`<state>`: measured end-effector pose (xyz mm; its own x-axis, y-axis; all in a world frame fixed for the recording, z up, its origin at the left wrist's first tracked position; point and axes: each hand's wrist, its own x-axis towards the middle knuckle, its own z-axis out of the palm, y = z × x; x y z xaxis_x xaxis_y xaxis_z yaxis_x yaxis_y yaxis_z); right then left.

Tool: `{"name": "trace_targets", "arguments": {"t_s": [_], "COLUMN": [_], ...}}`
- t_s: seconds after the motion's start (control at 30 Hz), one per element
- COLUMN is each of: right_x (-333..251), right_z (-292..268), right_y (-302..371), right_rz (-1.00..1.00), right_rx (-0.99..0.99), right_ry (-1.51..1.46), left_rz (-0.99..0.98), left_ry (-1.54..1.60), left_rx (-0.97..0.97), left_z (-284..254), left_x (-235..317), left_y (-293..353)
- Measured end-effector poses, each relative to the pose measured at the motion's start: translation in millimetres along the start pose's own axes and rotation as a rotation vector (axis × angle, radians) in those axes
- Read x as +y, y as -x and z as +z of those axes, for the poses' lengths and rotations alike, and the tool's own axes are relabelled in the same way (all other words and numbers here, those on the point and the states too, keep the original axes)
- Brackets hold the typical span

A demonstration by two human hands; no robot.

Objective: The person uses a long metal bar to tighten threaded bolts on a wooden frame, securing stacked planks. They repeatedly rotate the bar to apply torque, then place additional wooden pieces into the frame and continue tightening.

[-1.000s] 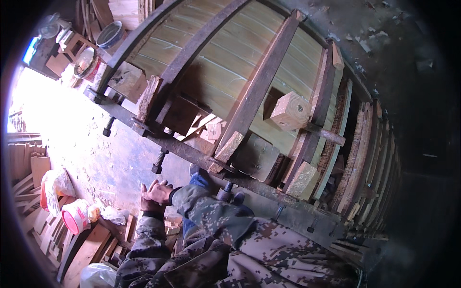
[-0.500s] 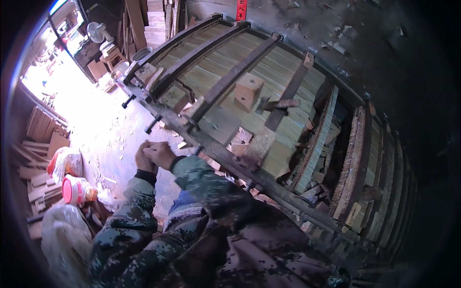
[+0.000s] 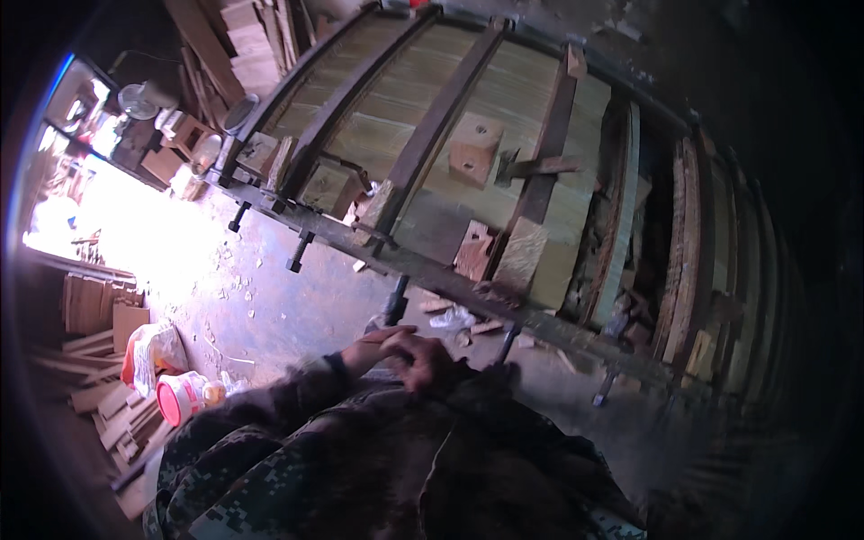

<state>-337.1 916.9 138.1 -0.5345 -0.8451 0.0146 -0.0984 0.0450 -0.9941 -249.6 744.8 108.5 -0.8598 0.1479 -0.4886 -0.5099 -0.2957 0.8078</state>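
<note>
Dark wall [image 3: 648, 67], littered grey floor [image 3: 288, 288], bright daylight [image 3: 144, 216] at left

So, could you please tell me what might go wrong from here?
The left hand and right hand appear close to a bolt below the frame, so they might get knocked. The hammer lies across a bar and could slide if bumped. Wood scraps on the floor might trip someone.

Left opening [image 3: 67, 193]: harsh glare whitens your floor [image 3: 270, 292].
Your hands [image 3: 421, 362]: dim, softly blurred.
Far right: deep shadow hides detail from you.
Rim: fisheye-bent edges, black corners.
</note>
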Motion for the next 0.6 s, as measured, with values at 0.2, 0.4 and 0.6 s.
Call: {"name": "trace_targets", "arguments": {"t_s": [0.2,0.4,0.6], "right_x": [-36,-27,-12], "right_z": [41,48,33], "right_y": [-21,-35,-26], "right_rz": [0.078,0.342,0.495], "right_rx": [0.459,0.621,0.44], "right_ry": [0.787,0.981,0.739], "left_rz": [0.259,0.359,0.21], "left_ry": [-0.597,-0.656,-0.91], "left_rx": [-0.605,-0.711,-0.796], "left_z": [-32,-23,-12], "left_x": [-20,-31,-9], "left_y": [-61,-91,-90]}}
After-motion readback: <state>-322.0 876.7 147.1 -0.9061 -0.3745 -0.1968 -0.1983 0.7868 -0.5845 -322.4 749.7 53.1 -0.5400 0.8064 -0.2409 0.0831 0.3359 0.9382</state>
